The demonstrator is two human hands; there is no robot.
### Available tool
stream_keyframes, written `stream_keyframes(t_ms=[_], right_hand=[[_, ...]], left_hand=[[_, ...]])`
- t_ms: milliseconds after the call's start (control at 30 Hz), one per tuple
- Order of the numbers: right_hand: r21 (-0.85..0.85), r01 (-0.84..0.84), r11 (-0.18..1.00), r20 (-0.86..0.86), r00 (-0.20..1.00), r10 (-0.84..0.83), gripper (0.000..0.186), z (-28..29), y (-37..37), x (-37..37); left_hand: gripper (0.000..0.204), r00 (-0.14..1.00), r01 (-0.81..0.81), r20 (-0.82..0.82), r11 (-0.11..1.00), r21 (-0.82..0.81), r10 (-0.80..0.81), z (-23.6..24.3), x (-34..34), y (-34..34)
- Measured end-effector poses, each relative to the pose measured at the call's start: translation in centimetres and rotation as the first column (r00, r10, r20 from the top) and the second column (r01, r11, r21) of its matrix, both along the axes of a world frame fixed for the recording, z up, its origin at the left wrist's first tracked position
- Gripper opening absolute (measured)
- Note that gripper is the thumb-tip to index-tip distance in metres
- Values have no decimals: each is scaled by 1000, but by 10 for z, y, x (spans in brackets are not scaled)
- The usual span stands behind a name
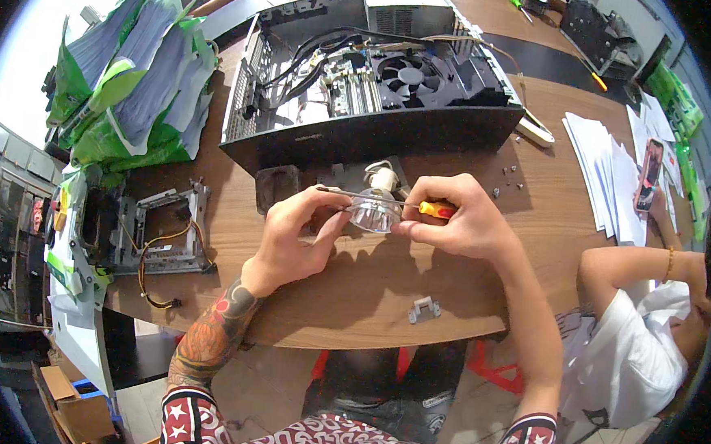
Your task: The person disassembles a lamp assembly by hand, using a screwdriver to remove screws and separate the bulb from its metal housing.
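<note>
Clearly, the glass lamp reflector (375, 210) is pinched in the left hand (293, 238), the screwdriver (409, 204) clamped by the right hand (462, 216) (near the surface's front edge); a slipped tip could crack it.

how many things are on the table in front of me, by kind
opened device chassis with fan: 1
projector lamp, steadied by the left hand: 1
screwdriver in the right hand: 1
metal frame with wires: 1
small metal bracket: 1
stack of white papers: 1
total: 6
</note>
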State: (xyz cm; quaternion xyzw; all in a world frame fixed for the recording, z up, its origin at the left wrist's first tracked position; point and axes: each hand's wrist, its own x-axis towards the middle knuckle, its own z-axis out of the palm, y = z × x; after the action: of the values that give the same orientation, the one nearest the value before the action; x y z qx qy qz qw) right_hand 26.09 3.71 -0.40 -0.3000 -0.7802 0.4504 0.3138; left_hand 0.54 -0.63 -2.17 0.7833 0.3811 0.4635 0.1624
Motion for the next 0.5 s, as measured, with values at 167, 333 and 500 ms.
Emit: stream_keyframes(t_ms=[167, 333, 500], right_hand=[[327, 118, 938, -81, 992, -97, 14, -3, -3, -3], [595, 171, 786, -100, 985, -138, 17, -15, 1, -9], [754, 160, 637, -43, 980, -195, 20, -23, 3, -9]], left_hand=[[23, 999, -9, -30, 993, 121, 12, 3, 1, 4], [24, 997, 11, -71, 955, 295, 10, 1, -3, 10], [26, 980, 79, -196, 955, 285, -23, 7, -14, 12]])
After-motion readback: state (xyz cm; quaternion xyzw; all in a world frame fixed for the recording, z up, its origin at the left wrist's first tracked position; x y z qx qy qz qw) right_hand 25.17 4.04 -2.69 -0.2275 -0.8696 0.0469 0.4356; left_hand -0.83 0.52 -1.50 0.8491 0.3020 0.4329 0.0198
